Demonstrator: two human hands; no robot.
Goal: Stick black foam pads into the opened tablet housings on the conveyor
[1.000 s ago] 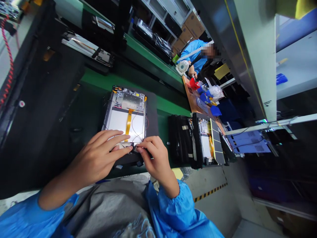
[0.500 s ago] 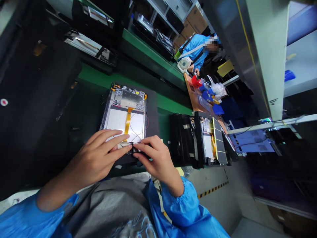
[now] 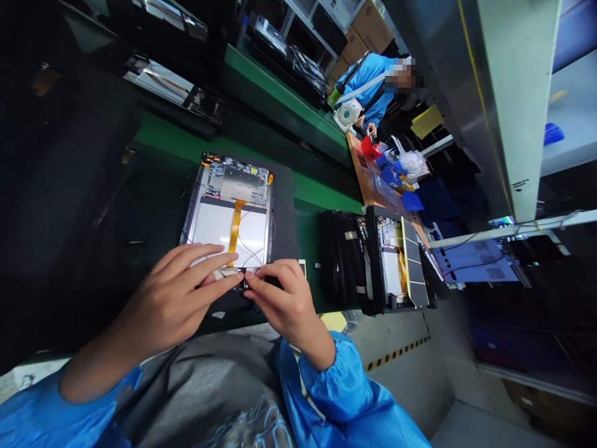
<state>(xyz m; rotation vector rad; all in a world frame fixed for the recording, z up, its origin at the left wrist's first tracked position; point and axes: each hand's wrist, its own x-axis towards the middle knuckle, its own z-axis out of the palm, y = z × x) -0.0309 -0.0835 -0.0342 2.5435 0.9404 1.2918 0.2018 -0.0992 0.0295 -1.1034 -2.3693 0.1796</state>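
Observation:
An opened tablet-like device lies on a dark mat, its circuit board at the far end and an orange ribbon cable running down over white cells. Thin red and black wires loop at its right side. My left hand rests over the device's near left edge, fingers spread, the index fingertip at a small dark part on the near edge. From the right, my right hand pinches at that same spot; what its fingertips hold is too small to make out.
Right of the mat, black trays hold another opened device. More opened devices sit at the upper left. Further off, a person in blue works beside a small white fan and a red container.
The view has shifted slightly. My right hand's thumb and index finger have closed together and moved a little left, nearer my left fingertips.

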